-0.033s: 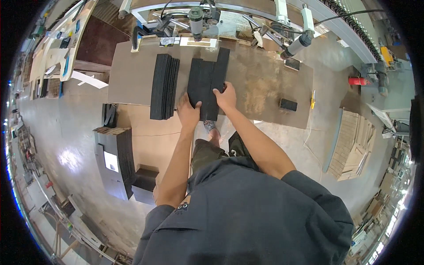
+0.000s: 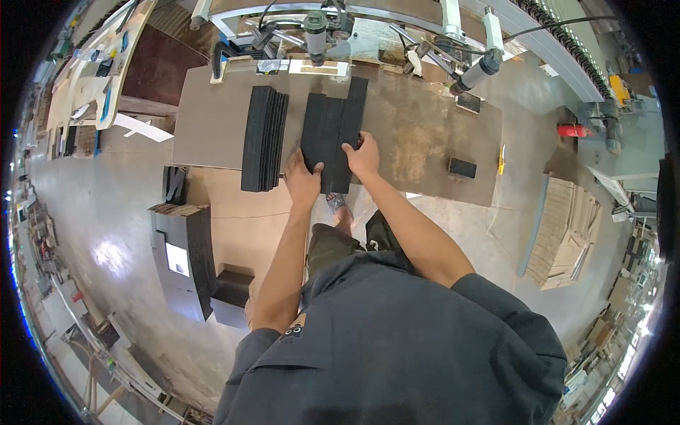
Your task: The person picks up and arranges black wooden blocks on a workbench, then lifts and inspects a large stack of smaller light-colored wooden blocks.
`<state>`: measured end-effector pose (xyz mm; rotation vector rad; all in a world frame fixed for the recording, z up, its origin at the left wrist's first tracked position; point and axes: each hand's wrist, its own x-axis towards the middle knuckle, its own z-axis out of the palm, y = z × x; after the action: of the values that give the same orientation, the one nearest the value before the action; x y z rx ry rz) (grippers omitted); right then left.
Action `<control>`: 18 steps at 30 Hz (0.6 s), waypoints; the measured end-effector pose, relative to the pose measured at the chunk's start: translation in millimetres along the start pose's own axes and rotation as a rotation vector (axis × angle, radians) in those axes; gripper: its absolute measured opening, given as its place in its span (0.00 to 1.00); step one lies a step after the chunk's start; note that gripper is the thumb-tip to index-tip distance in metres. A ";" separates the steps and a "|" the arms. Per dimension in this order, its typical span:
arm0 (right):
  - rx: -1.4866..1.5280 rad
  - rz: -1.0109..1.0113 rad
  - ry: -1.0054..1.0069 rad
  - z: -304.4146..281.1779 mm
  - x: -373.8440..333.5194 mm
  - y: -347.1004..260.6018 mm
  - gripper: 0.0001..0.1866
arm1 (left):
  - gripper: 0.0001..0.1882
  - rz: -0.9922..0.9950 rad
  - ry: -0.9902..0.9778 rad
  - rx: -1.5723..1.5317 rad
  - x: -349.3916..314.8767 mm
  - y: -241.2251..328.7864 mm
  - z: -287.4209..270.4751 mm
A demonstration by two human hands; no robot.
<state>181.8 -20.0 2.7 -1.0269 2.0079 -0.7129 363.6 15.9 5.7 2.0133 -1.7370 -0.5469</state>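
Observation:
A flat black panel [image 2: 322, 131] lies lengthwise before me at the brown worktable's [image 2: 205, 120] front edge, its near end reaching past that edge. Along its right side runs a narrower black strip [image 2: 354, 106] that sticks out farther at the far end; I cannot tell whether the two are joined. My left hand [image 2: 303, 177] grips the panel's near left side, thumb on top. On the opposite side, my right hand [image 2: 363, 157] is closed on the strip's edge, its thumb also on top. Just left of the panel stands a row of similar black pieces [image 2: 263, 142], packed tightly together.
Two small dark blocks, one nearer [image 2: 462, 168] and one farther [image 2: 468, 103], sit on the table's right. Machine arms with grey cylinders [image 2: 479, 72] overhang the far edge. Black stacked sheets [image 2: 180, 258] stand low at left, a brown cardboard stack [image 2: 563, 234] at right.

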 end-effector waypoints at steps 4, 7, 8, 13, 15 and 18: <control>0.026 -0.016 -0.026 -3.5 -2.1 13.1 0.33 | 0.42 -0.007 -0.041 0.006 1.7 6.2 -4.7; -0.055 0.019 -0.060 -6.6 -8.6 8.3 0.34 | 0.41 -0.067 -0.051 0.023 -2.5 10.2 -12.2; -0.052 0.020 -0.059 -6.1 -12.2 4.9 0.34 | 0.41 -0.132 -0.057 0.040 -4.1 12.5 -13.7; -0.117 0.073 -0.006 -4.9 -27.7 -11.4 0.36 | 0.34 -0.231 -0.023 0.028 -0.1 19.8 -1.7; -0.116 0.091 -0.003 -6.6 -31.2 -19.3 0.37 | 0.31 -0.305 -0.047 -0.001 10.7 10.1 1.5; -0.113 0.073 -0.005 -13.1 -30.0 -24.4 0.37 | 0.28 -0.402 -0.096 -0.192 22.9 -18.6 18.7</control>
<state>193.0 -5.7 39.2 -1.0134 2.0897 -0.5636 371.8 -5.5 -20.7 2.2317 -1.2712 -0.9136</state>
